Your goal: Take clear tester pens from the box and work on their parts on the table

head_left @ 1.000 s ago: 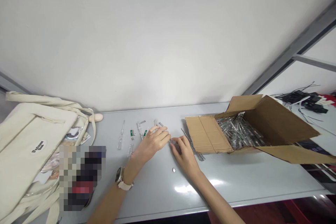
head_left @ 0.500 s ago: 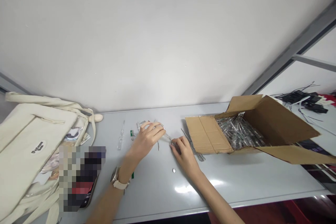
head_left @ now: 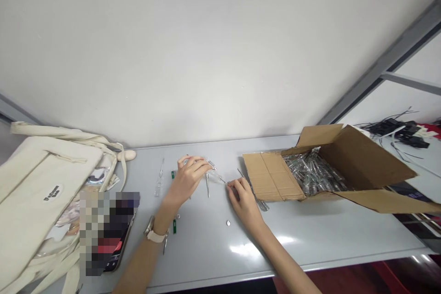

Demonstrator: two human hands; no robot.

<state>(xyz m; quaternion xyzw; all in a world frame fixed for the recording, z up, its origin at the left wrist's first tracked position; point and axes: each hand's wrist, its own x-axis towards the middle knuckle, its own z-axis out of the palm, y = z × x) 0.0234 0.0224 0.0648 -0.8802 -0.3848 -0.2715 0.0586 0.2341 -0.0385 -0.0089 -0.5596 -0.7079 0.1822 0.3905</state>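
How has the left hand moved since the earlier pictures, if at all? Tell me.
Yes: the left hand has moved leftward, farther from the cardboard box.

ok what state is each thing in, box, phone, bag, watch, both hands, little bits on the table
Cardboard box, open, flaps spread, clear tools jumbled inside
Phone, face up, partly pixelated
Cream bag, lying down, zip unclear
Watch, strapped on
Left hand, fingers bent, grip unclear
Right hand, fingers bent, grip unclear
Green strip, lying loose
Round metal piece, lying loose
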